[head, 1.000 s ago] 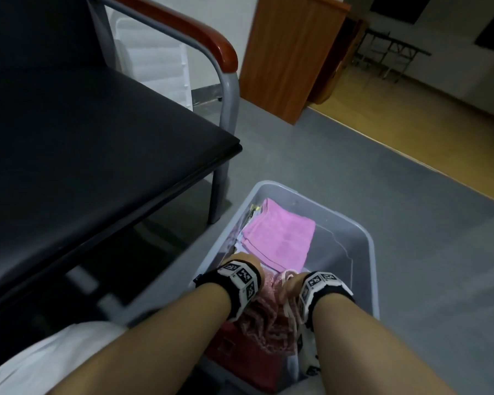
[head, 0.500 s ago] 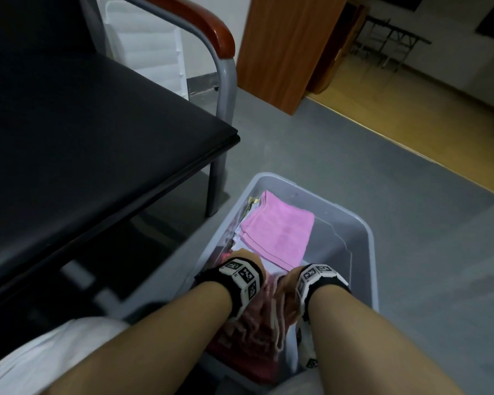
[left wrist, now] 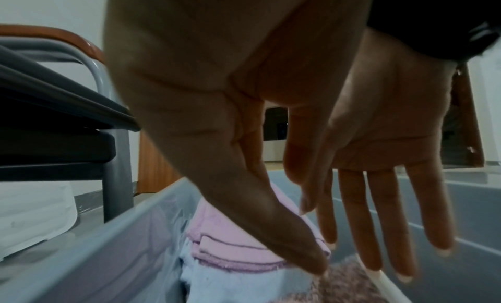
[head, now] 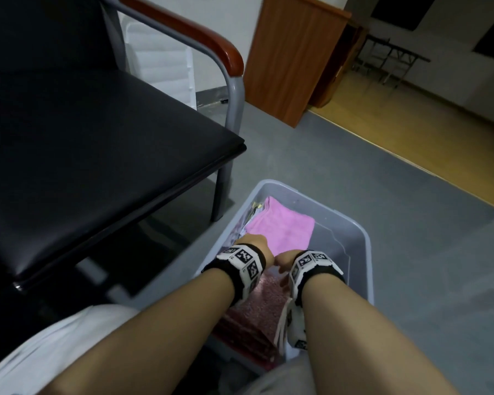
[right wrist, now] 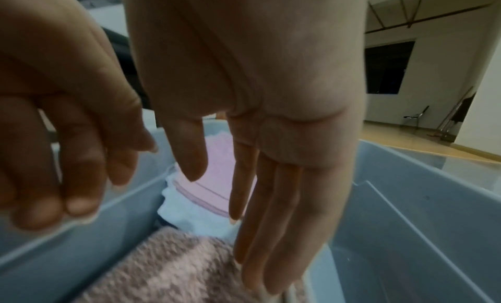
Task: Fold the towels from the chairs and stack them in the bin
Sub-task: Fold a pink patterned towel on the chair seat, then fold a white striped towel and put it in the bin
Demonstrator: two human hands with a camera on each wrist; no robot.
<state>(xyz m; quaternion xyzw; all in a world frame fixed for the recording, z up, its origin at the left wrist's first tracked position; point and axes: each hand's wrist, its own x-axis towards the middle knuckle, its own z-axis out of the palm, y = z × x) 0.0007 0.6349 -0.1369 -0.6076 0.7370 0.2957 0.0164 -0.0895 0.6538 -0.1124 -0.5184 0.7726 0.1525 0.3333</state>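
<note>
A grey plastic bin (head: pixel 365 252) stands on the floor beside a black chair (head: pixel 83 138). At its far end lies a folded pink towel (head: pixel 283 230) (left wrist: pixel 230 243) (right wrist: pixel 219 168) on a pale blue one (left wrist: pixel 230 282) (right wrist: pixel 195 211). A mottled pink towel (head: pixel 265 303) (left wrist: pixel 349 286) (right wrist: pixel 168 269) lies at the near end. My left hand (head: pixel 257 246) (left wrist: pixel 311 239) and right hand (head: pixel 285 260) (right wrist: pixel 233 222) hang side by side just above it. Both are open and hold nothing. The left fingertips (left wrist: pixel 320 267) point down at its far edge.
The chair's seat has nothing on it, and its wooden armrest (head: pixel 183 32) and grey leg (head: pixel 220 195) stand left of the bin. A wooden cabinet (head: pixel 291 58) is behind. The bin's right half (right wrist: pixel 406 232) holds no towels. Grey floor lies to the right.
Both hands held the mottled towel and lowered it into the bin. They have let go and moved forward toward the pink towel, fingers straightened.
</note>
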